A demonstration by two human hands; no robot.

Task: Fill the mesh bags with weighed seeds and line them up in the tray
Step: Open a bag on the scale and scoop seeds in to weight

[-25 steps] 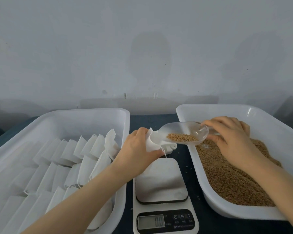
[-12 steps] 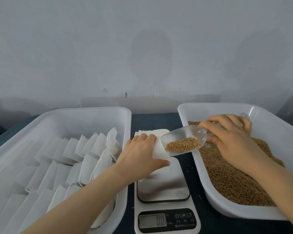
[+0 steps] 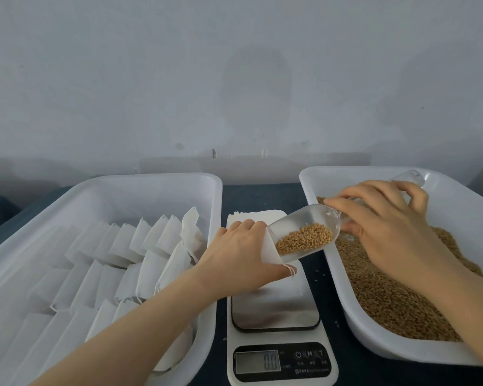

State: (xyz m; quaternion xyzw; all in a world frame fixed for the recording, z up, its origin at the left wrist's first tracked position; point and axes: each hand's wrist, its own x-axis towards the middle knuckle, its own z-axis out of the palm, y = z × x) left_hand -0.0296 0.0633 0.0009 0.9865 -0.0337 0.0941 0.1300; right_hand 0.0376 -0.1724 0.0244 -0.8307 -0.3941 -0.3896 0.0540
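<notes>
My left hand (image 3: 243, 256) grips a white mesh bag (image 3: 268, 250) above the scale, its mouth turned right. My right hand (image 3: 385, 229) holds the handle of a clear plastic scoop (image 3: 308, 231) tilted down toward the bag's mouth, with a small heap of brown seeds (image 3: 304, 240) in its bowl. The scoop's lip touches the bag's opening. A kitchen scale (image 3: 276, 310) with a steel plate sits between two trays and reads 0.0. The left white tray (image 3: 151, 185) holds several rows of white bags (image 3: 140, 246) standing on edge.
The right white tray (image 3: 318, 185) is filled with loose brown seeds (image 3: 396, 299). A stack of flat empty bags (image 3: 251, 215) lies behind the scale. A few stray seeds lie on the dark tabletop (image 3: 329, 277). A grey wall stands close behind.
The scoop has tipped downward and its seeds have slid toward the lip. My left hand lowered the bag toward the scale, and the scoop's mouth now meets the bag's opening.
</notes>
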